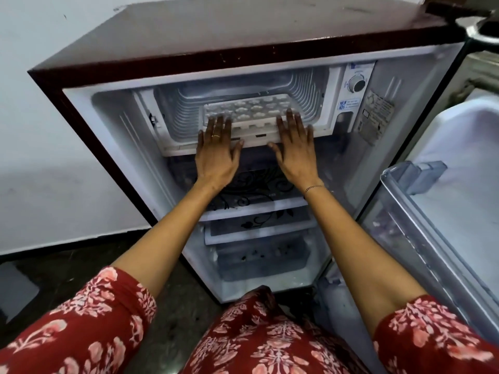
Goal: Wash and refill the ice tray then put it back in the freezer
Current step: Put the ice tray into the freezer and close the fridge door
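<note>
A white ice tray (251, 112) lies flat on the floor of the freezer compartment (178, 114) at the top of a small open fridge. My left hand (217, 149) lies flat with straight fingers on the tray's near left corner. On the near right corner my right hand (295, 147) lies the same way, fingers straight. Both thumbs point inward along the tray's front edge. The far part of the tray reaches into the ribbed compartment.
The fridge (243, 49) has a dark red casing and stands against a white wall. Its door (437, 211) hangs open at the right with a clear shelf. A thermostat dial (356, 84) sits right of the freezer. Glass shelves (256, 209) lie below my hands.
</note>
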`<state>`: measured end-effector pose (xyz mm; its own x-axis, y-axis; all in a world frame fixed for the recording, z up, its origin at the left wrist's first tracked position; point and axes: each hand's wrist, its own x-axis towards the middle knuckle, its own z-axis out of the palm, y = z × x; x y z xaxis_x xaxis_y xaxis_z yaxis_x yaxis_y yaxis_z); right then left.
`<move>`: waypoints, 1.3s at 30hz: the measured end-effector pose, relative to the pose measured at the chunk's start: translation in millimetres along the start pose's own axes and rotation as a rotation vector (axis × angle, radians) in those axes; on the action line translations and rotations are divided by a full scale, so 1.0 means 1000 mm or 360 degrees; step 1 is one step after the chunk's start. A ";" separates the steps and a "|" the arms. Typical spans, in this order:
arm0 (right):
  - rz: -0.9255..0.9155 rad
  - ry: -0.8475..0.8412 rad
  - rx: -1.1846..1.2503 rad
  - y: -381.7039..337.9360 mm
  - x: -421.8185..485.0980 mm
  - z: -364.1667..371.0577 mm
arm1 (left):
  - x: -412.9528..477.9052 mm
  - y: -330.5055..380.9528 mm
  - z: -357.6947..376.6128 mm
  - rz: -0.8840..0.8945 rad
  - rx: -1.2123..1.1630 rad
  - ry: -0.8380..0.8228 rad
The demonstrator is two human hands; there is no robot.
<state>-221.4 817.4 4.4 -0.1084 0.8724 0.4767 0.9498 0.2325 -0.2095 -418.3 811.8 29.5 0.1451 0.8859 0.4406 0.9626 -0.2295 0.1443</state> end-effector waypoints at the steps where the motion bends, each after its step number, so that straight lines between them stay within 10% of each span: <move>1: 0.0005 -0.0032 -0.0042 0.000 0.004 -0.001 | 0.004 -0.001 -0.001 0.0000 -0.0009 -0.0018; 15: 0.0144 -0.0626 -0.0165 -0.020 0.076 -0.035 | 0.060 -0.020 -0.023 -0.0036 0.0010 -0.0493; 39: 0.0068 -0.0553 0.0270 -0.078 -0.062 -0.136 | -0.089 0.048 -0.146 -0.0307 -0.0310 -0.0374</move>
<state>-249.3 686.6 107.4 -0.1904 0.9697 0.1528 0.8967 0.2352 -0.3751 -418.7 663.4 126.4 0.0358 0.9837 0.1762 0.9189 -0.1017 0.3812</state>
